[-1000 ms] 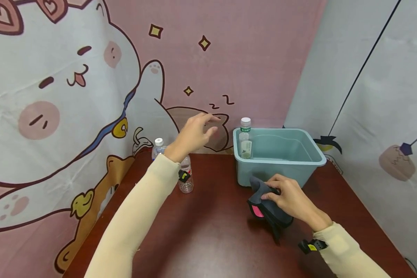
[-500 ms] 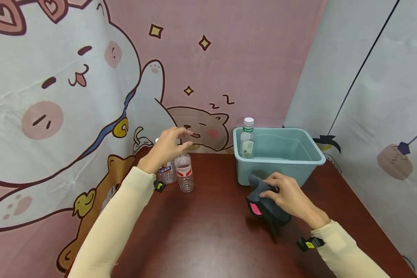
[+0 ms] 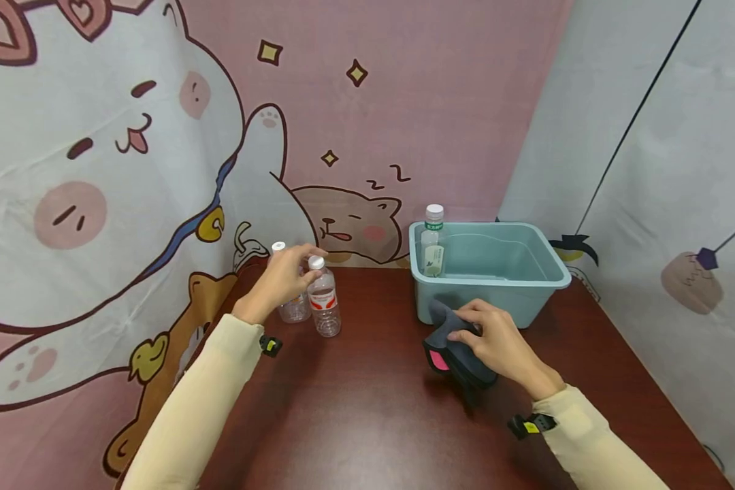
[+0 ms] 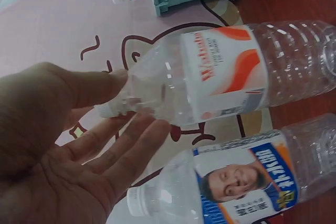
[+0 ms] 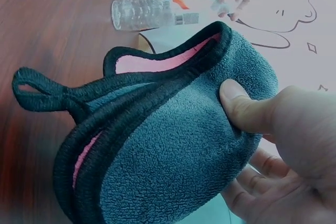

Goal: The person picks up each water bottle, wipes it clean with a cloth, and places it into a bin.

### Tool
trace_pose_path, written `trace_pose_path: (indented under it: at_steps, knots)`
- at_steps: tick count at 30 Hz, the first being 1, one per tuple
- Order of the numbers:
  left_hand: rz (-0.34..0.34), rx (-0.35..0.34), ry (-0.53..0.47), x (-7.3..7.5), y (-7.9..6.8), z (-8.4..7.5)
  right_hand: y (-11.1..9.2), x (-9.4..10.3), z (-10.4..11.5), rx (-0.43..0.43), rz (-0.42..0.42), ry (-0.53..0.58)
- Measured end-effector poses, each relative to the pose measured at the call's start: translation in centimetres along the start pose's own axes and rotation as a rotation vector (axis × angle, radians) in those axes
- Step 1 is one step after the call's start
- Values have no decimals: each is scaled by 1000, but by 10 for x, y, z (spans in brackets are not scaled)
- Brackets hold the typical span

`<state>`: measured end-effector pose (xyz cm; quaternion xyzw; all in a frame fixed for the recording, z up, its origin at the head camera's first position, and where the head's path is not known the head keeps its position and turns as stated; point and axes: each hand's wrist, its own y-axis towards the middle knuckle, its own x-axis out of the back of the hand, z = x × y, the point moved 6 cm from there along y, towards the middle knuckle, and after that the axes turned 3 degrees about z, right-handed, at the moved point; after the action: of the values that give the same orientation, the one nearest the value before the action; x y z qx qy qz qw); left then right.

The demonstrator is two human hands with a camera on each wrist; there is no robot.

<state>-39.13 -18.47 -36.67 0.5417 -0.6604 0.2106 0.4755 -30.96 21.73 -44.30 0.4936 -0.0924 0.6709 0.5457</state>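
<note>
My left hand [image 3: 284, 278] is at the neck of a clear plastic bottle [image 3: 324, 299] with a white cap and a red-and-white label. In the left wrist view its thumb lies by the neck and its loosely spread fingers reach behind the bottle; firm contact cannot be told. A second plastic bottle [image 4: 247, 182], with a blue label, stands beside it, partly hidden by the hand in the head view. My right hand [image 3: 496, 340] pinches a folded dark grey cloth [image 5: 173, 150] with black edging, pink inner side and a hanging loop, held above the table.
A light blue plastic bin [image 3: 484, 296] stands at the back right of the dark red table [image 3: 355, 408]. Inside it, at the left, is a bottle [image 3: 432, 252] with a green neck band. A printed cartoon curtain [image 3: 465, 102] hangs behind the table.
My left hand has moved left and down, from above the table to the red-labelled bottle's neck. The right hand, still holding the cloth, has shifted slightly left.
</note>
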Motion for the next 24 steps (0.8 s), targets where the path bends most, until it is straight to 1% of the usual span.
trace_pose_path:
  at_steps: [3,6,12,18,24]
  knots:
    - [-37,-9,-19,0,-2,2,7,-5,4,4,-1,9]
    - [-59,-48,-38,-2,-5,-5,13,-10,6,-8,-3,29]
    - [-59,-128,-117,-17,-14,-24,23,-26,13,-30,-5,71]
    - [-59,-218,-178,-31,-21,-43,39,-37,28,-24,-33,140]
    - [-52,-283,-220,-41,-23,-55,60,-52,41,-24,-37,199]
